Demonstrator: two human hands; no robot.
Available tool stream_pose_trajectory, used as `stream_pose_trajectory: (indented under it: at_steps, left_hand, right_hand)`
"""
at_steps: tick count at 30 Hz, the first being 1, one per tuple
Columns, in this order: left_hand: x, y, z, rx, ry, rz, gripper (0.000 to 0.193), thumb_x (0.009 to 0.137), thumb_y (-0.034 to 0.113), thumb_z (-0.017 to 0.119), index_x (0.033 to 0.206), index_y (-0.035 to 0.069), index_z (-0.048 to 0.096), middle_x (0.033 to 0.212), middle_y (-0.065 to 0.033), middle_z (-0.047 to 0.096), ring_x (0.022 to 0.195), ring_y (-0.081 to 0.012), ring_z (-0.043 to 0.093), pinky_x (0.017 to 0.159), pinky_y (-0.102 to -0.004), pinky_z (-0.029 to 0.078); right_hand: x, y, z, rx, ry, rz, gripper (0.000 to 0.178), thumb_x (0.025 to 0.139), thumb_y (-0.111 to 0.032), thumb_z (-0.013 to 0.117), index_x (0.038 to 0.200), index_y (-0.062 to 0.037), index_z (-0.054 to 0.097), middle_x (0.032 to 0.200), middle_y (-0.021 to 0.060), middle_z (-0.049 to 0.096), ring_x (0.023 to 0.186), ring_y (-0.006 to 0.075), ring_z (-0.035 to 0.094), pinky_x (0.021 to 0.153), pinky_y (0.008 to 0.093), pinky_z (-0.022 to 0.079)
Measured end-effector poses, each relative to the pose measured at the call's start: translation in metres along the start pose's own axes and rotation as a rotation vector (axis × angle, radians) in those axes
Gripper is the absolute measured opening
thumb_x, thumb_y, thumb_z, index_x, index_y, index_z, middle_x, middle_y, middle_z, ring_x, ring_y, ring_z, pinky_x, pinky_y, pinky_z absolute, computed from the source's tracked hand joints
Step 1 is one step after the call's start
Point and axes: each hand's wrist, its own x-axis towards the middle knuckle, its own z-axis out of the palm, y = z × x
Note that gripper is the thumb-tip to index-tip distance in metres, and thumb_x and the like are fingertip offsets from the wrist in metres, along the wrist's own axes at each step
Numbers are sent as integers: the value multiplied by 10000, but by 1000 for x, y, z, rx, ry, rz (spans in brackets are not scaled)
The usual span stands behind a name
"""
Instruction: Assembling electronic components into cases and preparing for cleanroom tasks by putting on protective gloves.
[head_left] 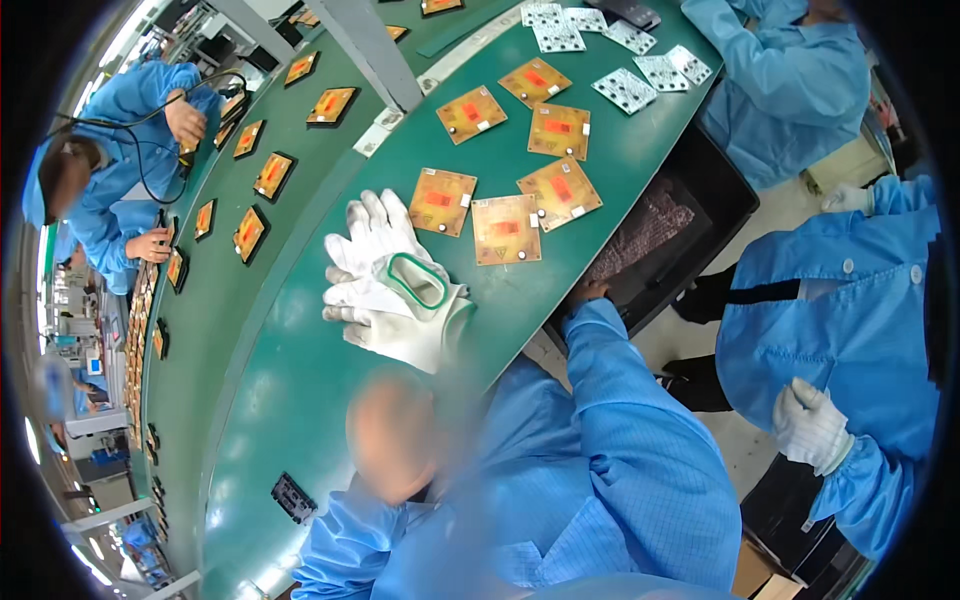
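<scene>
My left hand [812, 428], in a white glove, hangs in front of my blue coat at the lower right of the picture. Its fingers are curled in and nothing shows in them. Higher up, my right hand [847, 198], gloved too, is small and partly hidden, so its fingers cannot be made out. Neither hand touches the green table [310, 400]. Several yellow-orange square boards [505, 230] lie there, beside a heap of white work gloves [395, 290] with a green-edged cuff. A black bin [725, 205] holds crumpled clear wrapping [645, 235]; a seated co-worker's hand [590, 290] is at its edge.
The seated co-worker [640, 450] sits between me and the table; another blue sleeve [750, 70] is at the top right. Silver boards [625, 90] and a black part [293, 497] lie on the table. A conveyor [215, 290] carries boards past a grey post [370, 55] and another worker [110, 200].
</scene>
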Motion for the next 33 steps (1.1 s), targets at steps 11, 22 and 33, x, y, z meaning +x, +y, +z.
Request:
stream_pose_trajectory:
  at_steps: [11,22,33]
  left_hand:
    - [-2,-1,-1,-72,-7,-12,521,736,399,680,1120,62,576,1300,-187,467,1260,-396,377,1018,-522,251]
    - [-1,-7,6,-90,-4,39,538,741,400,688,1112,38,545,1310,-201,450,1259,-405,362,992,-541,253]
    - [2,-6,10,-105,-9,44,537,742,401,685,1123,49,545,1310,-194,448,1257,-405,363,991,-536,250]
  right_hand:
    - [-48,-73,-37,-78,-216,275,500,911,-350,464,1354,-118,476,1439,158,395,1275,355,436,989,537,392]
    - [10,10,87,-76,8,198,465,842,-327,568,1238,-85,589,1320,135,533,1201,291,528,979,397,450]
    - [134,86,173,60,-400,403,470,776,-355,666,1182,-121,628,1259,123,578,1148,293,564,940,399,477]
